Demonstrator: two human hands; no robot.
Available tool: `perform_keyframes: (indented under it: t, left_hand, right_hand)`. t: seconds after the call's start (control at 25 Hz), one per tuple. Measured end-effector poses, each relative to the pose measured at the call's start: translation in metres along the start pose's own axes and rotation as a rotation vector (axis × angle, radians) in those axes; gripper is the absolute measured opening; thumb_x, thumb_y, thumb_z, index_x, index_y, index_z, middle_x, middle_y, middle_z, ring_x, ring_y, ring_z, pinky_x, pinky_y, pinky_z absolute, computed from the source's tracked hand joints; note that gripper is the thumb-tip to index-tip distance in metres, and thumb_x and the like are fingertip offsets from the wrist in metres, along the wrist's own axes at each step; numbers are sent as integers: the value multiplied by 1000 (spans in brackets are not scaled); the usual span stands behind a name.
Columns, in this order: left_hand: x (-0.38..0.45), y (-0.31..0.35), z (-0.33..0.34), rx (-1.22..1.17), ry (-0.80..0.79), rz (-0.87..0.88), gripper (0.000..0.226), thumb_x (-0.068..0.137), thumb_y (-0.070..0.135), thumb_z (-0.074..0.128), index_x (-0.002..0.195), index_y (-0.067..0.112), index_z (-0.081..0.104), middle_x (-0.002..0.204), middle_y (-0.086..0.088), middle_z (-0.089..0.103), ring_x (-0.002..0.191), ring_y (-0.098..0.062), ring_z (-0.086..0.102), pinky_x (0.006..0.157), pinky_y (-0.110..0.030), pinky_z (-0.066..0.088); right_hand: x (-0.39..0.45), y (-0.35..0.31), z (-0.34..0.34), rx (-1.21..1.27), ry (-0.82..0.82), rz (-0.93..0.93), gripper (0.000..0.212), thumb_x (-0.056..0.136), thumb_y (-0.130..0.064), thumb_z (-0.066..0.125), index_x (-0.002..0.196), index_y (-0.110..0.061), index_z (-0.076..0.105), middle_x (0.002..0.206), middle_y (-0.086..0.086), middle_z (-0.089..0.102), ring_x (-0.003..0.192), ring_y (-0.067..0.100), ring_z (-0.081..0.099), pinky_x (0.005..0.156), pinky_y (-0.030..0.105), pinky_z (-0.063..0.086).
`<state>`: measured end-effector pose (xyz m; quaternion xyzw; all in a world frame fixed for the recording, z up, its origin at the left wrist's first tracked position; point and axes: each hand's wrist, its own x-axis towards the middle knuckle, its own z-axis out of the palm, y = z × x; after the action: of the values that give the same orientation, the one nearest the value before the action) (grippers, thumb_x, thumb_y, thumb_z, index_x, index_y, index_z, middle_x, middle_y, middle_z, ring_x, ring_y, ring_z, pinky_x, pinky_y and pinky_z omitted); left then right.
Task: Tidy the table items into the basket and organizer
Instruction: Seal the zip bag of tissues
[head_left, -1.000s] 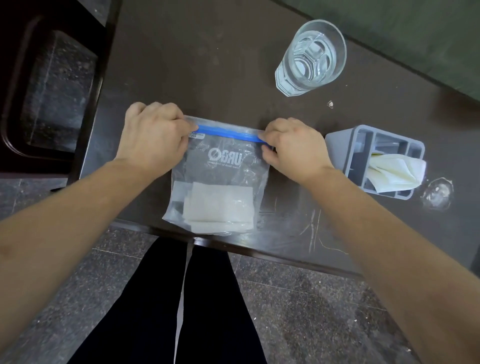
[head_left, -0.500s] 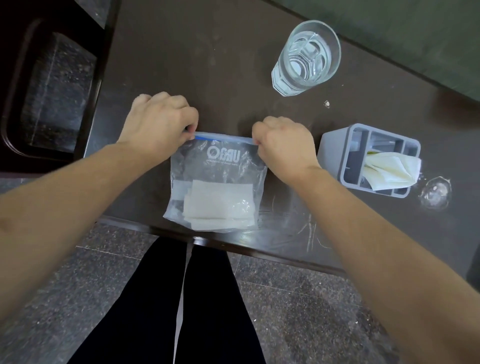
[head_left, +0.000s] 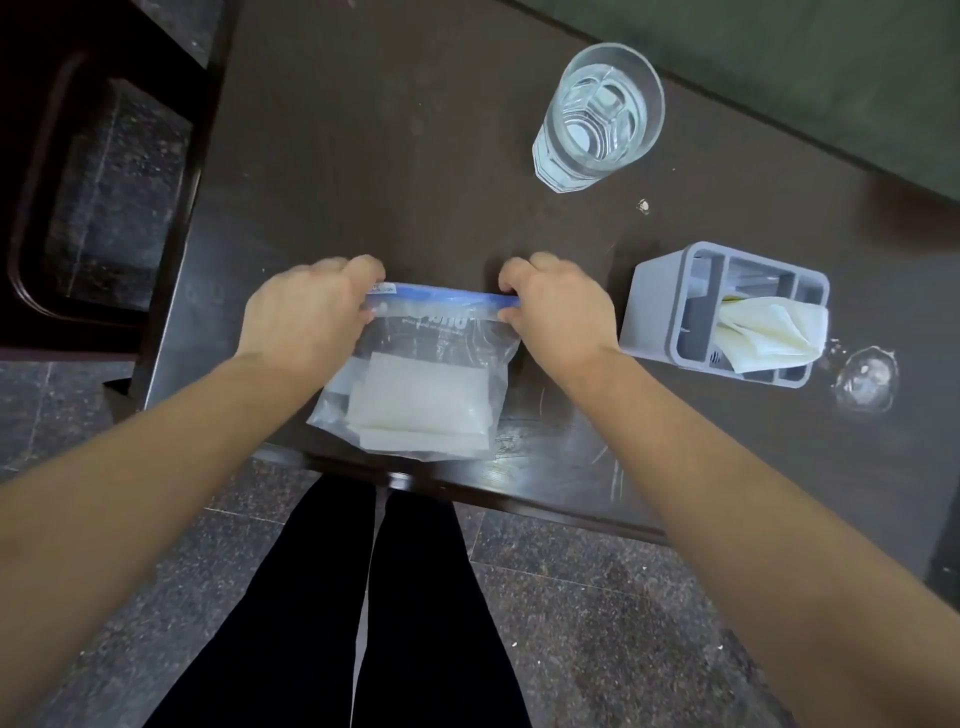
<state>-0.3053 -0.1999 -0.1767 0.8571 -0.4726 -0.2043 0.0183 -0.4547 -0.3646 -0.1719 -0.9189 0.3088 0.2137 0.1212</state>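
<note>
A clear zip bag (head_left: 415, 379) with a blue seal strip holds folded white sheets and rests near the table's front edge. My left hand (head_left: 306, 317) pinches the left end of the blue strip. At the strip's right end, my right hand (head_left: 558, 312) pinches it too. The bag's top is lifted and stretched taut between both hands. A grey plastic organizer (head_left: 660, 306) with several compartments stands to the right, with a folded white cloth or paper (head_left: 769, 332) in it.
A glass of water (head_left: 597, 119) stands at the back of the dark table (head_left: 415, 156). A small clear lid-like thing (head_left: 865, 379) lies right of the organizer. A dark tray or basket (head_left: 31, 208) sits beyond the table's left edge.
Both hands have moved apart along the seal, so more of the blue strip shows. The bag's top is raised off the table and pulled straight.
</note>
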Motion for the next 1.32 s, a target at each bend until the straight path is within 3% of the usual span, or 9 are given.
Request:
perform_keyframes:
  t: [0.12,0.28,0.4,0.56,0.72,0.88,1.12,1.2,1.32]
  left_hand:
    - [14,-2,-8,14,-35,-14,24,83,15,65,107,14,61,105,-13,51,94,-35,49,64,-43,42]
    - [4,-13,0,54,87,110,15,74,-4,63,83,7,56,86,-14,47,69,-32,44,47,-33,31]
    - [-14,-17,8,98,-7,210,28,64,-9,67,87,5,57,82,-15,49,55,-31,44,42,-28,27]
    - [-21,-22,9,13,3,164,37,81,1,60,117,6,63,106,-16,63,74,-41,64,57,-43,51]
    - [-19,-23,0,-81,-84,102,37,91,15,50,127,13,57,114,-10,60,94,-34,62,74,-42,51]
    - [-9,-16,-7,-45,-201,43,13,87,16,58,99,19,62,96,-3,49,83,-26,54,63,-35,43]
    - [3,-4,-32,-125,27,-46,9,87,13,47,96,14,50,94,-11,61,76,-37,56,63,-41,46]
    - [5,-6,-42,-145,146,-58,28,87,11,46,112,18,57,103,-9,61,84,-36,60,66,-41,46]
    - [3,-19,-60,-215,296,-99,29,85,9,48,106,17,67,105,-6,61,86,-31,61,67,-39,45]
  right_hand:
    - [-2,-3,-1,18,86,-8,8,80,-15,65,88,-16,63,97,5,57,89,26,55,62,32,43]
    - [-28,-10,5,-239,371,-315,17,57,-1,63,62,-16,56,62,2,53,54,23,52,49,26,24]
    - [-46,-6,28,-311,273,-463,23,69,-7,45,67,-18,66,68,-1,58,60,20,54,50,25,32]
    - [-45,-8,28,-27,120,-216,11,82,-22,65,78,-15,73,87,0,64,76,23,57,57,28,41]
    - [-36,-14,20,115,-29,-27,26,88,-35,59,108,-19,56,104,0,62,99,24,56,73,32,42]
    - [-35,-29,14,96,-43,-54,11,86,-24,56,95,-19,59,99,1,60,96,23,57,70,31,41]
    - [-34,-21,-18,888,-8,247,12,90,-22,52,98,-30,50,87,-4,65,59,21,65,58,23,48]
    - [-29,-26,-32,1139,-61,266,24,93,-18,51,111,-34,57,95,-4,66,64,19,69,53,17,48]
    - [-21,-46,-49,1370,-11,245,26,92,-7,54,98,-27,69,93,2,67,83,19,67,59,19,55]
